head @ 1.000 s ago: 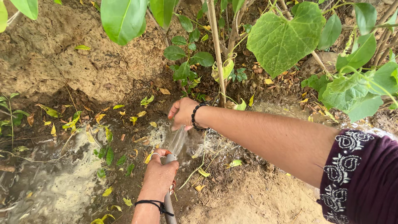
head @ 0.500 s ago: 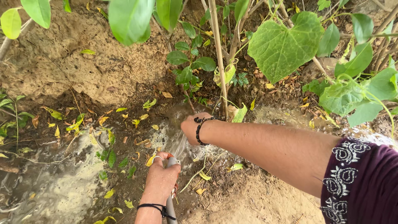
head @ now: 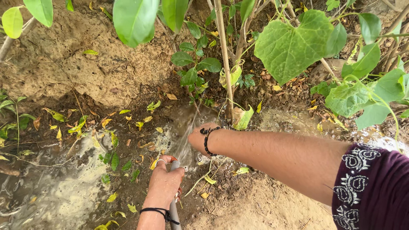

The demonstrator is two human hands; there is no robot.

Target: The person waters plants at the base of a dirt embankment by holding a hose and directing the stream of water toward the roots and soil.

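Observation:
My left hand is shut on a grey hose at the bottom centre, with a ring on one finger and a black thread around the wrist. Water sprays from the hose's end up and away over wet soil. My right hand reaches in from the right and sits in the spray just beyond the hose's end. It is bent down at the wrist and its fingers are hidden. A black bead bracelet circles that wrist, and a dark maroon patterned sleeve covers the upper arm.
A foamy, muddy puddle with fallen yellow leaves spreads at the left. A steep earth bank rises behind it. A thin upright stem stands just beyond my right hand. Large green leaves hang at the top and right. Dry sandy soil lies below.
My right hand has dropped from open with fingers showing to bent down in the spray, and moved a little nearer the hose. The left hand holds the hose in the same place.

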